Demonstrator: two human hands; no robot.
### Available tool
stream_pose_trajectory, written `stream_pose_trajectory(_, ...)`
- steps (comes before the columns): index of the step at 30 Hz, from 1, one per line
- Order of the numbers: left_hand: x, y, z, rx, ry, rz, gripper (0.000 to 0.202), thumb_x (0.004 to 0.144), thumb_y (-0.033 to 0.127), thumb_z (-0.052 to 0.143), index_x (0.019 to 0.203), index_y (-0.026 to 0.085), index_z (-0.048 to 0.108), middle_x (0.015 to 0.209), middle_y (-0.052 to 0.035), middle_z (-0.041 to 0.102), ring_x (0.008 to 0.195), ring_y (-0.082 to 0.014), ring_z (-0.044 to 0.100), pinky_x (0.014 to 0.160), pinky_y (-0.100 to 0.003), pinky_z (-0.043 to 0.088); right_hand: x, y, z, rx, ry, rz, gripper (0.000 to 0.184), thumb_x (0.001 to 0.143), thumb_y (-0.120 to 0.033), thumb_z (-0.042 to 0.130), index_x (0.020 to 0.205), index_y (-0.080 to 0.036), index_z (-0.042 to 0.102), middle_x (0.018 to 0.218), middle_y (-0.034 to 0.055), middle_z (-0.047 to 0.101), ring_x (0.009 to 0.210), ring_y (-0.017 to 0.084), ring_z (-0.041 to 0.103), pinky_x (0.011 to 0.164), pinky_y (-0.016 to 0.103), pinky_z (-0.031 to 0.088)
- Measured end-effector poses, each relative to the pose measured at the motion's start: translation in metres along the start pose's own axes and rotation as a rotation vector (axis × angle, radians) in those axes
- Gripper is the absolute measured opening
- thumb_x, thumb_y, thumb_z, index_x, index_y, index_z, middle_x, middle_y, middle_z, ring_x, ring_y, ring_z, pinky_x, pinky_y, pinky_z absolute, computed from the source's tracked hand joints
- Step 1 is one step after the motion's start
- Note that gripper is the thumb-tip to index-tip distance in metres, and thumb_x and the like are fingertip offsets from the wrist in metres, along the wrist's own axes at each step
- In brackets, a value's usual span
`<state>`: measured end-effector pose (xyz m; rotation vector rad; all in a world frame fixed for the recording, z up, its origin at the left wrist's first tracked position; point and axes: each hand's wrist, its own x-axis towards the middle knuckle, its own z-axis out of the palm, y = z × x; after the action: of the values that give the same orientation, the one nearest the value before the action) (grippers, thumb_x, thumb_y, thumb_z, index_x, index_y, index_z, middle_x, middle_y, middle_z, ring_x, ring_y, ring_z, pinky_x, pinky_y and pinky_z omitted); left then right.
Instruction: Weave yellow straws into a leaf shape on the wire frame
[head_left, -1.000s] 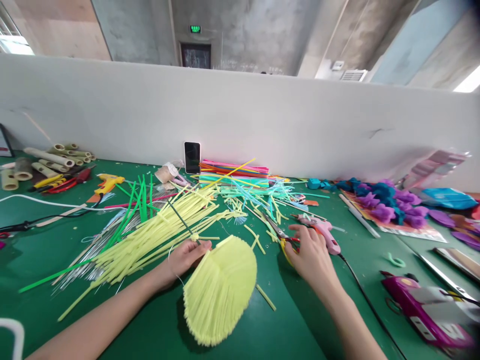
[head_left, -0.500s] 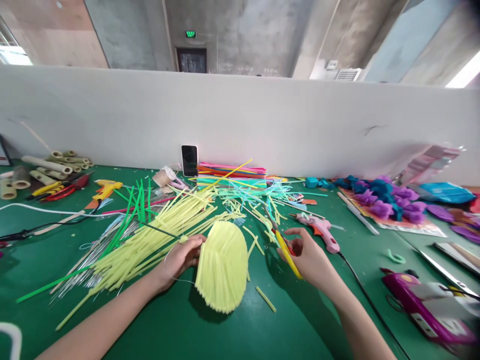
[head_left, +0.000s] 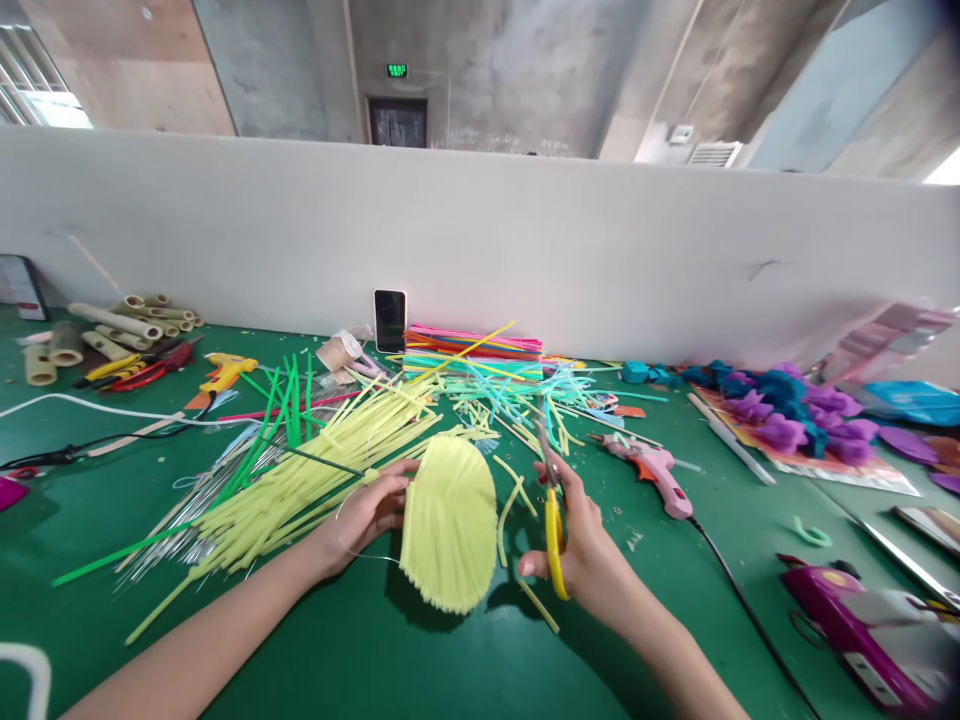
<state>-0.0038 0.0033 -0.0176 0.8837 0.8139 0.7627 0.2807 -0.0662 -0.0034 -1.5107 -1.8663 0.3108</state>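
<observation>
Left hand (head_left: pixel 369 512) gripping straw fan (head_left: pixel 448 533), right hand (head_left: pixel 581 545) holding scissors (head_left: pixel 553 525)

The green table (head_left: pixel 420 670) is littered. Just left of the left hand's (head_left: pixel 367 515) pinch on the straw fan (head_left: pixel 450 530), loose yellow straws (head_left: pixel 315 470) lie heaped, with green straws (head_left: pixel 289 405) across their far end. Beyond both grips sit a stack of coloured straws (head_left: pixel 472 350) and an upright phone (head_left: pixel 390 320). Near the right hand's (head_left: pixel 592 560) hold on the scissors (head_left: pixel 553 545), to its right, lies a pink glue gun (head_left: pixel 652 467), with paper flowers (head_left: pixel 787 410) farther out. A yellow glue gun (head_left: pixel 225 370) and cardboard tubes (head_left: pixel 127 320) lie far left of the pinch.
</observation>
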Motion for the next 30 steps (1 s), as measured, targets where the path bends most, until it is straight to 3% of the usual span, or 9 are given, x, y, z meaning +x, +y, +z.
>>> stream_pose_trajectory(3,0.002,-0.002,-0.001,-0.026,-0.061,0.015,0.041,0.084,0.030,0.057,0.125,0.023,0.056,0.115,-0.0059,0.069,0.102,-0.0234,0.065,0.083,-0.032,0.048,-0.002,-0.012,-0.001,-0.044,0.006,0.028,0.054,0.080,-0.035,0.064,0.129,-0.027,0.042,0.109,0.0073,0.060,0.093,0.022,0.061,0.080,0.036,0.053)
stream_pose_trajectory(5,0.001,-0.002,0.000,-0.032,-0.098,0.027,0.045,0.085,0.029,0.055,0.130,0.023,0.052,0.120,-0.0077,0.067,0.104,-0.0255,0.064,0.085,-0.035,0.048,-0.002,-0.019,0.000,-0.094,0.010,-0.017,0.042,0.081,-0.028,0.060,0.122,-0.026,0.049,0.102,0.0054,0.061,0.085,0.020,0.061,0.074,0.032,0.053)
stream_pose_trajectory(11,-0.004,0.000,0.003,-0.027,-0.158,0.053,0.054,0.088,0.026,0.051,0.141,0.024,0.043,0.127,-0.0101,0.063,0.109,-0.0288,0.062,0.087,-0.040,0.047,-0.008,-0.032,0.013,-0.252,-0.078,-0.191,0.050,0.072,-0.016,0.057,0.122,-0.024,0.051,0.102,0.0070,0.060,0.089,0.022,0.063,0.070,0.032,0.054)
stream_pose_trajectory(16,-0.008,0.003,0.003,0.078,-0.189,0.064,0.056,0.086,0.023,0.051,0.142,0.024,0.043,0.119,-0.0082,0.066,0.107,-0.0269,0.061,0.091,-0.039,0.045,-0.009,-0.032,0.020,-0.269,-0.050,-0.139,0.051,0.073,-0.018,0.057,0.123,-0.023,0.051,0.105,0.0077,0.060,0.090,0.023,0.063,0.067,0.032,0.055)
stream_pose_trajectory(22,-0.011,0.009,0.008,0.229,-0.329,0.111,0.060,0.082,0.018,0.049,0.141,0.022,0.044,0.112,-0.0079,0.067,0.103,-0.0263,0.060,0.095,-0.042,0.041,-0.002,-0.021,0.015,-0.272,-0.052,-0.105,0.051,0.076,-0.021,0.059,0.125,-0.023,0.048,0.107,0.0077,0.061,0.093,0.023,0.064,0.072,0.034,0.055)
stream_pose_trajectory(30,-0.010,0.006,-0.001,0.264,-0.375,0.139,0.061,0.076,0.020,0.051,0.137,0.025,0.049,0.132,-0.0061,0.060,0.122,-0.0307,0.050,0.102,-0.044,0.034,0.006,-0.004,0.002,-0.248,-0.056,-0.162,0.046,0.082,-0.030,0.064,0.125,-0.022,0.050,0.104,0.0074,0.063,0.089,0.021,0.064,0.073,0.031,0.055)
